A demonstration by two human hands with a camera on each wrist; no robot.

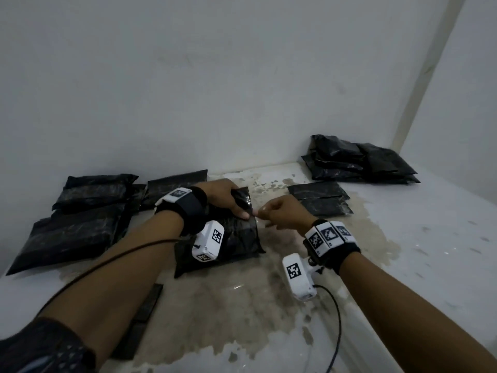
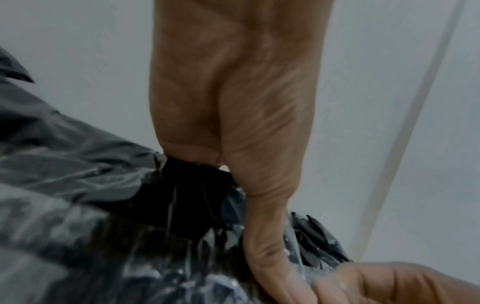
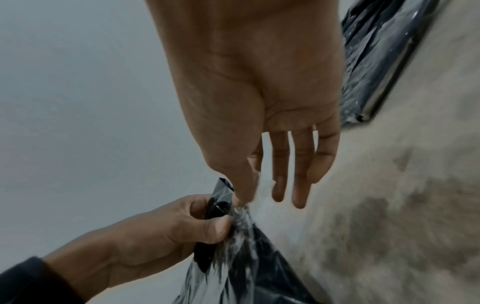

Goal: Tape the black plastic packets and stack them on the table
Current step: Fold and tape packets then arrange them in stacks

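A black plastic packet [image 1: 239, 238] lies on the table [image 1: 403, 238] in front of me. My left hand [image 1: 236, 208] grips its folded far end, thumb pressed on the fold. In the left wrist view the left hand [image 2: 265, 236] covers the crumpled packet [image 2: 182, 205]. My right hand [image 1: 262, 211] meets it at the packet's right edge. In the right wrist view the right hand [image 3: 246, 197] pinches a strip of clear tape [image 3: 262, 185] between thumb and forefinger, its other fingers straight, beside the left hand [image 3: 215, 214] holding the flap.
A stack of black packets [image 1: 357, 160] sits in the back right corner, with two flat ones [image 1: 320, 200] nearer. More packets [image 1: 80, 224] are piled at the left against the wall. A dark flat strip [image 1: 145, 313] lies near the front edge. A cable [image 1: 336, 319] trails at front right.
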